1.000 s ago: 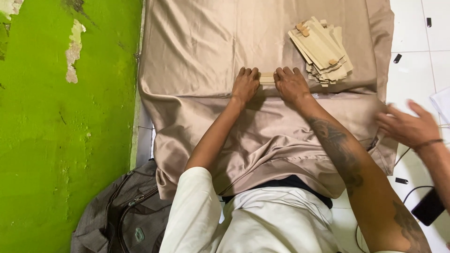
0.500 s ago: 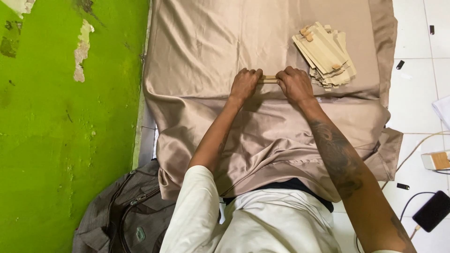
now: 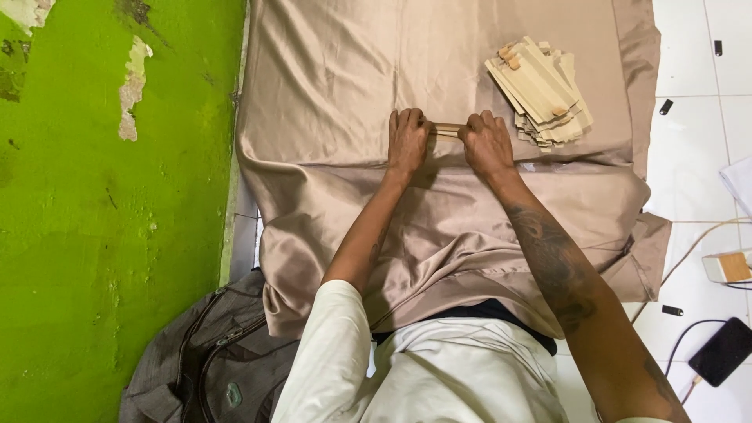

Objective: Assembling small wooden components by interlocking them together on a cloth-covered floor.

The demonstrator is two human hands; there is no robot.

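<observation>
Hands clamped on either end of a thin wooden strip (image 3: 447, 129)

Left hand (image 3: 408, 142) and right hand (image 3: 486, 144) pinch it equally near; its long axis runs left-right over the tan cloth (image 3: 337, 117), with the strip stack (image 3: 540, 92) just right.

Left hand (image 3: 407, 141) and right hand (image 3: 487, 142) side by side, fingers apparently curled, forearms outstretched.
</observation>
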